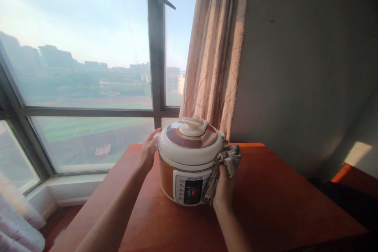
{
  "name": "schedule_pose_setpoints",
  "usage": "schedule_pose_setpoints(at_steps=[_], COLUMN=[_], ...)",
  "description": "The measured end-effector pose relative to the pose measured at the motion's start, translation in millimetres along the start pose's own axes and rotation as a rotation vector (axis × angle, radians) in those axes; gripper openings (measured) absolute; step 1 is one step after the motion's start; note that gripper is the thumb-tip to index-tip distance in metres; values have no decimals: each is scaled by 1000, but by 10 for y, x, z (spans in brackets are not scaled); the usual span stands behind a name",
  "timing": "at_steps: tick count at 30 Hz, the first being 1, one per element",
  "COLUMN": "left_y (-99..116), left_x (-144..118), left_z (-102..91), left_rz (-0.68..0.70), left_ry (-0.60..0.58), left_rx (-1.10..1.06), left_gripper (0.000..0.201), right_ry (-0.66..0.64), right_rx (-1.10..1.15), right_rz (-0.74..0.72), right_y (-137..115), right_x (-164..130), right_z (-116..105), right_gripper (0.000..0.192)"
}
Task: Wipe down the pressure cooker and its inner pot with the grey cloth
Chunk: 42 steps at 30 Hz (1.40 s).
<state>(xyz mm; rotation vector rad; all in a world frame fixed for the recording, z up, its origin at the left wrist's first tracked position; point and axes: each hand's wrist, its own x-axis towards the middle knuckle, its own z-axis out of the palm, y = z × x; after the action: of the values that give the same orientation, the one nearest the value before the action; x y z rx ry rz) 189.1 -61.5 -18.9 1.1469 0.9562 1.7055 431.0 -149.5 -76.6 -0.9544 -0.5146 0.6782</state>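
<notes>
A white and orange electric pressure cooker (189, 157) stands on a reddish wooden table (280, 204), its control panel facing me and its lid on. My left hand (148, 150) rests flat against the cooker's left side, fingers spread. My right hand (223, 186) grips a grey patterned cloth (228, 158) and presses it against the cooker's right side, just under the lid's rim.
A large window (88, 67) fills the left and looks out over buildings and a field. A beige patterned curtain (214, 47) hangs behind the cooker. A grey wall (310, 67) stands to the right. Pale fabric (17, 220) shows at bottom left.
</notes>
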Motion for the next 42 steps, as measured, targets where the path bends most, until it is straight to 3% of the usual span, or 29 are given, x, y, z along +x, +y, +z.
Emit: schedule_pose_setpoints(at_steps=[4,8,12,16,20,24,28,31,34,37,42], left_y=[-27,-24,3,-3,-33,-45,-42,-34,-21,-10,-9], left_x=[21,10,-12,-12,-6,-10,-10,-10,-15,-17,-11], left_z=[-28,-13,20,30,22,11,8,14,19,18,19], left_rz=[18,16,21,29,44,55,52,45,40,45,23], left_ry=[1,1,24,24,31,20,19,30,29,28,21], left_rx=[55,54,49,40,52,70,77,71,69,89,65], left_gripper=[62,61,62,61,58,59,62,66,70,73,73], right_ry=[-117,-376,-565,-508,-332,-95,50,72,-19,-120,-195], right_rx=[152,221,275,294,294,276,161,-17,-157,-175,-209], right_rz=[66,363,375,355,347,256,138,22,-90,-180,-387], right_y=[-36,-125,-190,-140,-49,-47,-52,11,55,-14,-359], right_x=[555,1071,1287,1219,993,642,157,-219,-424,-309,367], right_z=[58,111,146,133,34,-96,-235,-341,-367,-251,91], right_gripper=[42,43,53,53,38,31,28,26,26,27,33])
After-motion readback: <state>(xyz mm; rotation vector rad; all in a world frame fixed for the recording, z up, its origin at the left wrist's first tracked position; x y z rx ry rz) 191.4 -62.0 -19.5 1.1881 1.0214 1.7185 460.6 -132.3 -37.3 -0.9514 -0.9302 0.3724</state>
